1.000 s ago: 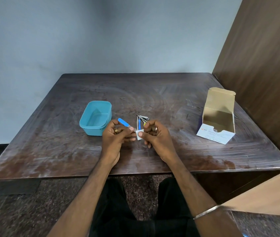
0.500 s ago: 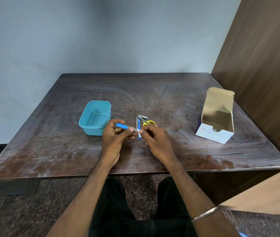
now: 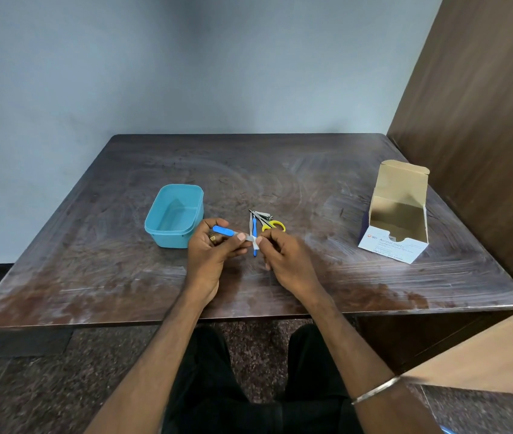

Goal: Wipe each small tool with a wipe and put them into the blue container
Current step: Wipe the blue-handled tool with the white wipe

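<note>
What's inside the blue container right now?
Nothing visible: the container shows only its bare floor. The near wall hides a strip of floor behind it. The left hand holds a blue-handled tool beside it, not inside; other tools lie on the table.

Table point(image 3: 280, 170): dark wood, worn, streaked with pale scuffs, dull sheen. Container point(image 3: 158, 225): smooth blue plastic, slightly glossy. Box point(image 3: 404, 183): matt brown cardboard inside, printed white front. Clippers point(image 3: 264, 216): shiny metal. Scissors point(image 3: 275, 225): yellow plastic handles.
</note>
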Demonstrator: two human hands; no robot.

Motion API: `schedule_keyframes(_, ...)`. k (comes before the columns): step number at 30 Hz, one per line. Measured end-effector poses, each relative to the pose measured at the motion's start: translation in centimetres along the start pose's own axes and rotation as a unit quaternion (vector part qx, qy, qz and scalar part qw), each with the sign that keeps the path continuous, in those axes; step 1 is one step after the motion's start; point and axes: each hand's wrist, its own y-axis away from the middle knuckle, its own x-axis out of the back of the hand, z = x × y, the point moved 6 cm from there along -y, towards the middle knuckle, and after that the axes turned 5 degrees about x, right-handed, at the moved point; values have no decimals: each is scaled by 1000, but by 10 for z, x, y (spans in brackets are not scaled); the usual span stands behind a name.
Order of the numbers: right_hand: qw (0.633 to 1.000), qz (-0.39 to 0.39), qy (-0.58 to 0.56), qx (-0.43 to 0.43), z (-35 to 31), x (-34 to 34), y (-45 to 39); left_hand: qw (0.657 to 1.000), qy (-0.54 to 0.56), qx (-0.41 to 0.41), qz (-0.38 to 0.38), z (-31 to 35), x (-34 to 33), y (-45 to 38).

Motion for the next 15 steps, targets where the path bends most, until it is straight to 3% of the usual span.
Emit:
schedule_keyframes(11,999,-6,-39,-6,9,-2,-3,1000,5,1,9,2,-1,1)
schedule_keyframes(15,998,24,-53,-15,10,0,-3,1000,-14,0,5,0,-1,1)
